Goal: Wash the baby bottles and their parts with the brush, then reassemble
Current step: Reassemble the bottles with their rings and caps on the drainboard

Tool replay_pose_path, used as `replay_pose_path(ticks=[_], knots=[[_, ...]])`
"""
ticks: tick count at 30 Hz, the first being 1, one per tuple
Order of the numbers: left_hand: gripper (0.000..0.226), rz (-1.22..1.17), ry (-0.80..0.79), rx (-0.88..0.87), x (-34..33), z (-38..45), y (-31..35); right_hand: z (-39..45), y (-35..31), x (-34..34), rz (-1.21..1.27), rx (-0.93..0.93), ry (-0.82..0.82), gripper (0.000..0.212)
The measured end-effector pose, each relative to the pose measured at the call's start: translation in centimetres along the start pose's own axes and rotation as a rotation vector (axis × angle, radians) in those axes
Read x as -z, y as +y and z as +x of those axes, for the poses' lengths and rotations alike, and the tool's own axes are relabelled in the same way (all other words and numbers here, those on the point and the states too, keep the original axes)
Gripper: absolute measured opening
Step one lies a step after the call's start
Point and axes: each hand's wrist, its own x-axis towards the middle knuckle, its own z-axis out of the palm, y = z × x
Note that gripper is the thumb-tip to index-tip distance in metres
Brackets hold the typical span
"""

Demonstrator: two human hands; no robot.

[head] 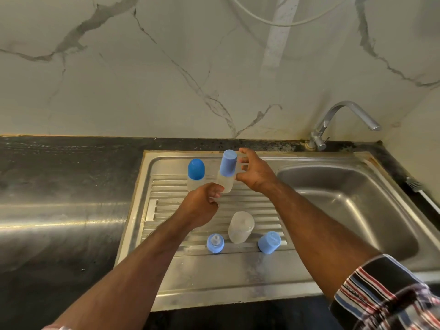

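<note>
Fingers of our left hand [202, 206] curl around the base of a capped bottle [226, 172], tilted slightly right. Our right hand [253, 173] hovers spread beside its light-blue cap, fingers apart, gripping nothing. Second capped bottle [196, 173] stands just left. Nearer us on the steel drainboard [214, 277]: bare bottle body [240, 226], nipple ring [215, 243], loose cap [269, 242]. Basin [352, 201] right, tap [342, 122] behind, marble wall [166, 67].

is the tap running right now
Off, as far as it shows: no stream falls from the tap spout, and no water is pooled in the sink basin.
</note>
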Motion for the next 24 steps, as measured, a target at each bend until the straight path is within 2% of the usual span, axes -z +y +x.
replay_pose_path(ticks=[2,3,5,7,10,12,15,18,19,21,24], knots=[[0.052,0.032,-0.077,-0.001,0.2,-0.7,0.1,-1.4,0.2,1.2,-0.048,-0.027,-0.048,0.058],[0.053,0.037,-0.107,0.003,0.2,-0.9,0.1,-2.3,0.4,1.8,-0.062,-0.036,-0.135,0.053],[0.056,0.043,-0.184,0.005,0.0,-1.7,0.1,-4.7,0.5,2.5,-0.089,-0.061,-0.353,0.060],[0.062,0.059,-0.266,-0.027,-0.5,-2.4,0.4,-6.5,0.8,2.7,-0.207,-0.066,-0.490,0.069],[0.060,0.130,-0.321,-0.103,-1.7,-3.5,1.7,-7.9,1.5,1.9,-0.325,-0.039,-0.471,0.066],[0.060,0.122,-0.268,-0.130,-2.3,-4.0,2.4,-8.6,1.8,1.3,-0.240,-0.039,-0.399,0.062],[0.069,0.064,-0.039,-0.210,-1.7,-4.2,3.1,-9.1,1.3,1.5,-0.022,-0.019,-0.239,0.055],[0.058,0.045,0.216,-0.294,0.6,-3.9,4.2,-9.1,0.4,2.8,-0.094,0.017,-0.076,0.029],[0.055,0.073,0.241,-0.254,1.2,-4.0,4.3,-9.4,0.4,2.8,-0.158,0.025,-0.103,0.025],[0.054,0.219,0.185,-0.122,1.7,-4.3,3.8,-10.3,0.4,1.6,-0.295,0.046,-0.235,0.026],[0.051,0.206,0.227,-0.005,1.2,-5.2,2.5,-12.1,1.0,-2.8,-0.381,0.085,-0.357,0.045]])
